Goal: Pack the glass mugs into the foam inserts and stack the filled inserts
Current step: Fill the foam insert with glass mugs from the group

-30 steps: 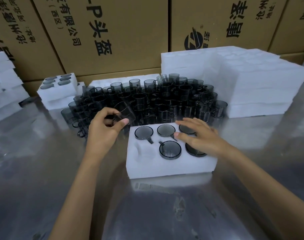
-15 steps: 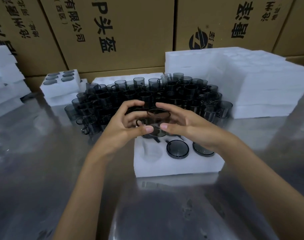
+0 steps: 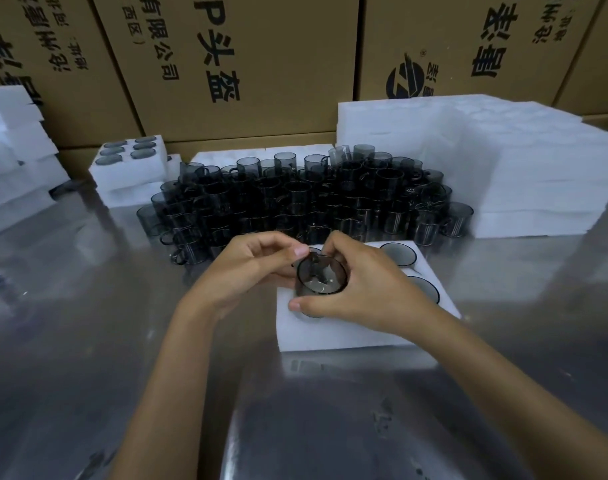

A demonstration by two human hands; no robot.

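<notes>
The foam insert (image 3: pixel 333 329) on the steel counter (image 3: pixel 88 341) already has smoky mugs sunk in its right-hand pockets (image 3: pixel 399 254). Both hands hold one glass mug (image 3: pixel 321 277) right over the front-left pocket: right hand (image 3: pixel 368 289) wrapped around it, left hand (image 3: pixel 247 271) pinching the rim. It's upright, mouth up, maybe tilted slightly. Loose mugs (image 3: pixel 295 199) crowd behind.

A reflective metal table (image 3: pixel 88 341) fills the foreground. Tall brown cardboard boxes (image 3: pixel 261 64) printed with black Chinese characters stand in a row along its far edge, one bearing a round black logo (image 3: pixel 408 79).
</notes>
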